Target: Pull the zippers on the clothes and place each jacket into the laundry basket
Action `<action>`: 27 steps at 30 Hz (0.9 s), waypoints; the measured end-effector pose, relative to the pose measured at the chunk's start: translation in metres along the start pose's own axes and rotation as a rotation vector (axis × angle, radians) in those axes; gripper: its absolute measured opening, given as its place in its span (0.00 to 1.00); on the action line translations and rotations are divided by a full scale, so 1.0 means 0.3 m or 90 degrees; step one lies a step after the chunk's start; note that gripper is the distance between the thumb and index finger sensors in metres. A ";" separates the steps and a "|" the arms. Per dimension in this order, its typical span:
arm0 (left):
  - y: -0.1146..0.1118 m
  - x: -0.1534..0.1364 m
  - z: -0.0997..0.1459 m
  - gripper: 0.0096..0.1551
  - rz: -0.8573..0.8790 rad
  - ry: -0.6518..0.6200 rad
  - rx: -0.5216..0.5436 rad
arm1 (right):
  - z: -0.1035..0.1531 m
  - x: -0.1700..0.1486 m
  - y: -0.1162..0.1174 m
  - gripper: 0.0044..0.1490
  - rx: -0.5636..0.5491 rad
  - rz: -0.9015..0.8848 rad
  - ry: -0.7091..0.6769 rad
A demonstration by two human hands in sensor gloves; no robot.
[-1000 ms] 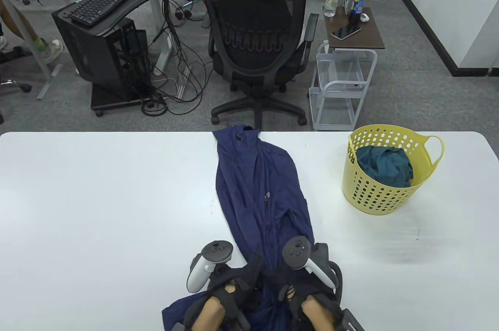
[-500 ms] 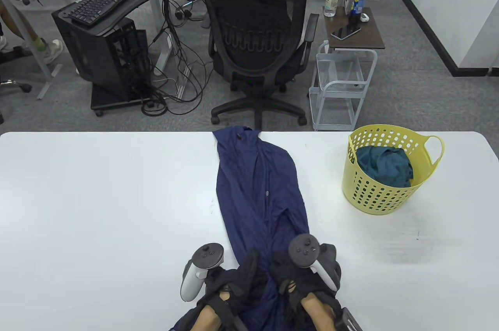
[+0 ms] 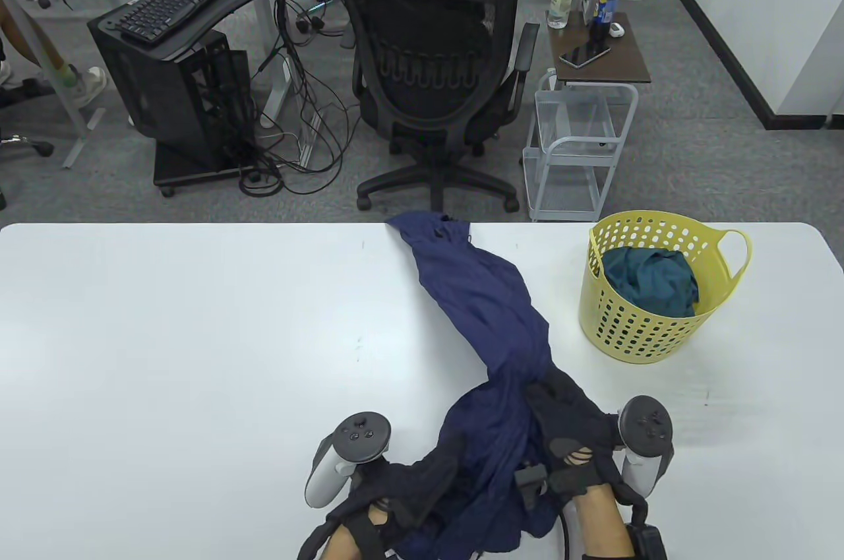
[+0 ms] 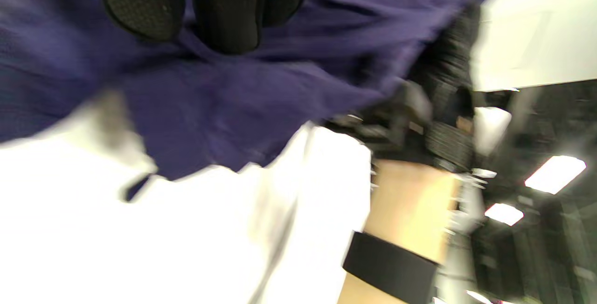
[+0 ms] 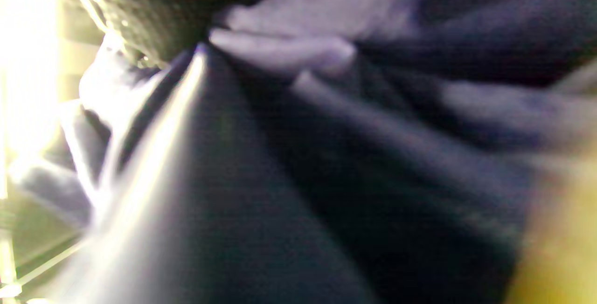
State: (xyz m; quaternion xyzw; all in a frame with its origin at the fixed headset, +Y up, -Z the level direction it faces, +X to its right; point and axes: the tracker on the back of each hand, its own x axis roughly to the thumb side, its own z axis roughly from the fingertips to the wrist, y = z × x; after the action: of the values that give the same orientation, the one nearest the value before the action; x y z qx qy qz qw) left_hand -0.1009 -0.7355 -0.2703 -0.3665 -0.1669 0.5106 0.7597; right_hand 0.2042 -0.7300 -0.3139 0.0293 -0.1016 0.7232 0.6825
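A navy jacket (image 3: pixel 491 303) lies in a long bunched strip from the table's far edge down to the front, slanting right. My right hand (image 3: pixel 560 418) grips the jacket's gathered middle, lifted a little toward the yellow laundry basket (image 3: pixel 649 322). My left hand (image 3: pixel 422 474) holds the jacket's lower end near the front edge; its fingers (image 4: pixel 224 10) curl into the navy cloth (image 4: pixel 242 99) in the left wrist view. The right wrist view is filled with dark blurred fabric (image 5: pixel 326 178). A teal garment (image 3: pixel 649 280) lies in the basket.
The white table (image 3: pixel 165 355) stretches wide to the left of the jacket. Behind its far edge stand a black office chair (image 3: pixel 435 72), a white wire cart (image 3: pixel 577 144) and a black computer stand (image 3: pixel 178 59). The basket stands at the table's back right.
My right hand has swung to the right and taken the jacket's middle with it, so the cloth now slants toward the basket and bunches up. The left hand stayed near the front edge.
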 end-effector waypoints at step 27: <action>0.030 0.183 0.188 0.50 -0.565 -0.299 0.633 | 0.080 0.161 0.185 0.67 0.257 0.292 -0.111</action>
State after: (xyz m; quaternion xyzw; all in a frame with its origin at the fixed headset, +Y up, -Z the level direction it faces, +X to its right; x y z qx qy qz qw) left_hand -0.1192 -0.6625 -0.2453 0.2467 -0.2067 0.2335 0.9176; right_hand 0.1436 -0.6897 -0.2877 0.2028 -0.0181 0.8584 0.4708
